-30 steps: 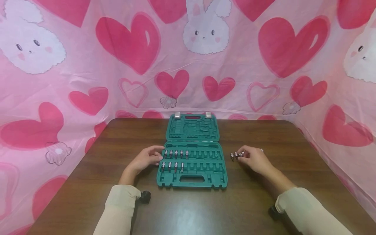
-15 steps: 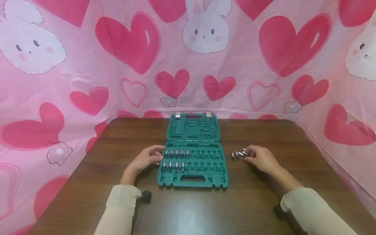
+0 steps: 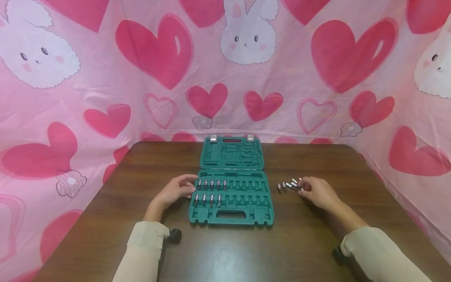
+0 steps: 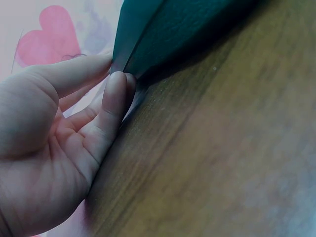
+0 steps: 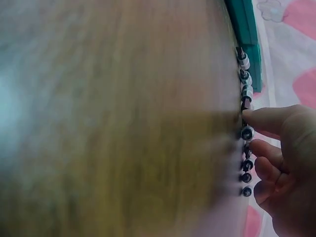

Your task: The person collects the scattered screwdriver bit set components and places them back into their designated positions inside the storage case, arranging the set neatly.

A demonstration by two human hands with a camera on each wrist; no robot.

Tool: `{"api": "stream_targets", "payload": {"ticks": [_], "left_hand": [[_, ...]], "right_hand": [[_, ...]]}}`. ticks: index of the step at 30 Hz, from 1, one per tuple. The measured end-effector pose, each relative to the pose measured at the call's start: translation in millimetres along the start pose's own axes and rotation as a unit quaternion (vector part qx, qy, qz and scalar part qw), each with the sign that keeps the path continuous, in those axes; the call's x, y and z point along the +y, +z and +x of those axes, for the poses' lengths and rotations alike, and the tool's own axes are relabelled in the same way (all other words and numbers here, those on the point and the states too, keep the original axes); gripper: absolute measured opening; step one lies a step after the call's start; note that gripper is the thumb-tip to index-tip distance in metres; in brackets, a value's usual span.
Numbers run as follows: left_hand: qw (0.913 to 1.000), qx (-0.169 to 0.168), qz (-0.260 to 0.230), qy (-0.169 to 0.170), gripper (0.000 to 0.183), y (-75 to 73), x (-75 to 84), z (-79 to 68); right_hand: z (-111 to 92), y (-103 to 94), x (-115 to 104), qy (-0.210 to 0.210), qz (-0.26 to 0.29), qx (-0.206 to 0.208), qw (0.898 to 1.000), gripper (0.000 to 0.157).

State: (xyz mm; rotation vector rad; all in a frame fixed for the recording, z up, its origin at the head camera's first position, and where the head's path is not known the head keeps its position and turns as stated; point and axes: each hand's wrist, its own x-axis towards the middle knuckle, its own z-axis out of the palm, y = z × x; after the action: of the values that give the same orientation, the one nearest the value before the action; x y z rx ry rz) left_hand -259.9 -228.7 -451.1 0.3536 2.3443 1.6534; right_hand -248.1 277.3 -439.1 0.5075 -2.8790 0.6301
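My left hand (image 3: 177,187) touches the left side of a green plastic tool case (image 3: 230,213), which lies unfolded. In the left wrist view the fingertips (image 4: 114,91) meet the case's edge. Silver bit sockets with dark tips stand in two rows on the left of its lower half; one is this bit socket (image 3: 212,185). To the right of the case, more bit sockets (image 3: 284,185) lie in a line on the table. My right hand (image 3: 318,192) is over the right end of that line, thumb and fingers among the bit sockets (image 5: 247,133), partly hiding them. No lifted socket shows.
Empty moulded slots (image 3: 246,200) fill the right of the case's lower half. Its raised lid (image 3: 230,152), with two metal latches, is at the back. The brown wooden table (image 3: 225,250) runs up to a pink heart-patterned cloth (image 3: 260,78).
My right hand has slid right along the line of bit sockets, uncovering more of them. The left hand stays at the case's side.
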Motion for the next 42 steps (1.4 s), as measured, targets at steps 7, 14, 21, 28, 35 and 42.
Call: {"api": "stream_targets", "payload": {"ticks": [7,14,21,28,35,42], "left_hand": [[1.0000,0.001,-0.003,0.003,0.045,-0.5,-0.6,-0.8],[1.0000,0.003,-0.004,0.000,0.045,-0.5,1.7,-2.8],[1.0000,0.001,-0.006,-0.003,0.045,0.1,3.1,-1.7],[1.0000,-0.003,-0.007,0.003,0.045,-0.1,1.4,-0.3],[1.0000,-0.003,-0.005,0.004,0.045,-0.3,1.4,-0.6],[0.9999,-0.004,-0.006,0.009,0.045,-0.3,2.1,-1.4]], "right_hand": [[-3,0.3,2,0.027,0.006,-0.025,0.999,0.015],[-4,-0.4,2,0.023,0.010,-0.026,0.999,0.013],[-4,-2.8,0,0.029,0.010,-0.024,0.999,0.012],[-2,-1.1,-4,0.024,0.025,-0.004,0.999,0.010],[1,0.7,-14,0.013,0.046,0.029,0.998,0.010],[4,5.7,-24,0.012,0.065,0.047,0.997,0.012]]}}
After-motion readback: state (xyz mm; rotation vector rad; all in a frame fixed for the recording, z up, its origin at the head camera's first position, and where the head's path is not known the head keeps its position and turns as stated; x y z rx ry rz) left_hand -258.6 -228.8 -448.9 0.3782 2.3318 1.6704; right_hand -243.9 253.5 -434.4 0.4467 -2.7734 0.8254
